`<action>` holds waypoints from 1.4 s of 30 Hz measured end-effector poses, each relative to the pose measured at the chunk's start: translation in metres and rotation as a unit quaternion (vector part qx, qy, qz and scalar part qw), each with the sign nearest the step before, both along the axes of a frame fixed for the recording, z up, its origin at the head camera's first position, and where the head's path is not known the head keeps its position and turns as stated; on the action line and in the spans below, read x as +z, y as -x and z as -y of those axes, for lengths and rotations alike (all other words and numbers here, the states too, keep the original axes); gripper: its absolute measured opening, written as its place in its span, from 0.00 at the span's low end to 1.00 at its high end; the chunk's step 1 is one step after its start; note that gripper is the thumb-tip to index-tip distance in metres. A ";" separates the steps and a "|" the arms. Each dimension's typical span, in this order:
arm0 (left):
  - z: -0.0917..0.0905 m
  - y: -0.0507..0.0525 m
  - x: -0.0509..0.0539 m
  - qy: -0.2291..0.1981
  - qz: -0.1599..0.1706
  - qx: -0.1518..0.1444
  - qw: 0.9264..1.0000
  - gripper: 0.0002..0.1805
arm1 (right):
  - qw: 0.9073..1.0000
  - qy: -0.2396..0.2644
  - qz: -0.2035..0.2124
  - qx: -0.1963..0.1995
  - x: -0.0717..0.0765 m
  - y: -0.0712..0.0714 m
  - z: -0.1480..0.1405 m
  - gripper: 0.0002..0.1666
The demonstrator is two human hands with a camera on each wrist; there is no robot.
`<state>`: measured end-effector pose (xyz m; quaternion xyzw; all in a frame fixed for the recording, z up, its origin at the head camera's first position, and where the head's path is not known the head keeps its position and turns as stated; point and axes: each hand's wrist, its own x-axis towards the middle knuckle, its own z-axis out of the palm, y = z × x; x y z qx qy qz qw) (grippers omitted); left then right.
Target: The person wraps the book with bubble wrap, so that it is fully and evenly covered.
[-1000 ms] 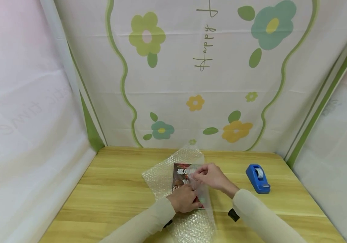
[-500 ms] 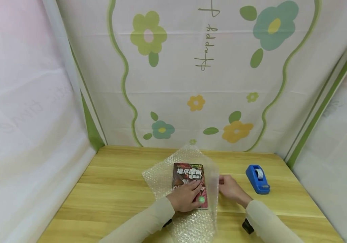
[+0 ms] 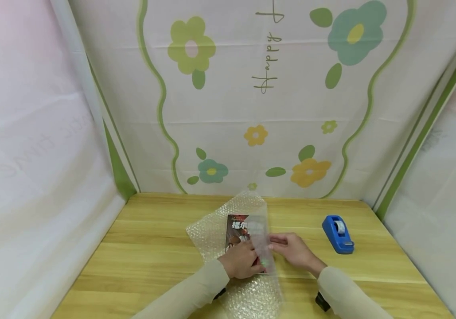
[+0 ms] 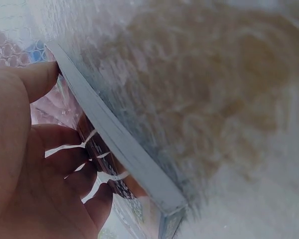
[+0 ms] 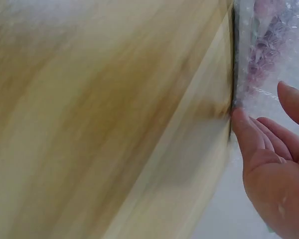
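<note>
A book (image 3: 233, 239) with a dark, illustrated cover lies on a sheet of bubble wrap (image 3: 251, 297), its right part covered by a folded-over flap. My left hand (image 3: 239, 261) rests on the cover, its fingertips reaching under the flap. In the left wrist view, the fingers (image 4: 65, 134) lie relaxed on the cover beside the pale page edge (image 4: 119, 139). My right hand (image 3: 293, 251) is at the book's right side. Its fairly straight fingers (image 5: 249, 134) touch the wrap along that edge, with the thumb apart in the right wrist view.
A blue tape dispenser (image 3: 338, 235) with a roll of tape stands to the right on the wooden table (image 3: 152, 257). White fabric with printed flowers (image 3: 212, 170) hangs behind the table, and more fabric hangs on both sides.
The right hand moved off the flap to the right, then came back against the book's edge. The flap opened off the cover and now lies over its right part again. The left hand stayed.
</note>
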<state>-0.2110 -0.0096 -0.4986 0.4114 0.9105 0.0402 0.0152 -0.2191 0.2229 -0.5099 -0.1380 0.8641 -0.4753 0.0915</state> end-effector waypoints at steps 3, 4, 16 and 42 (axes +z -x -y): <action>0.000 0.002 -0.003 -0.030 -0.005 -0.016 0.999 0.27 | 1.000 -0.016 -0.007 0.015 0.001 0.000 0.003 0.31; 0.001 0.003 -0.003 -0.036 -0.002 -0.020 0.999 0.29 | 0.999 -0.023 -0.010 0.020 0.002 0.000 0.003 0.31; 0.018 0.020 -0.008 -0.079 0.111 -0.075 0.988 0.30 | 0.994 -0.089 -0.038 0.043 0.005 -0.002 0.014 0.29; 0.057 0.028 0.017 -0.072 0.083 0.041 0.993 0.39 | 0.960 -0.228 -0.146 0.065 0.011 -0.013 0.031 0.41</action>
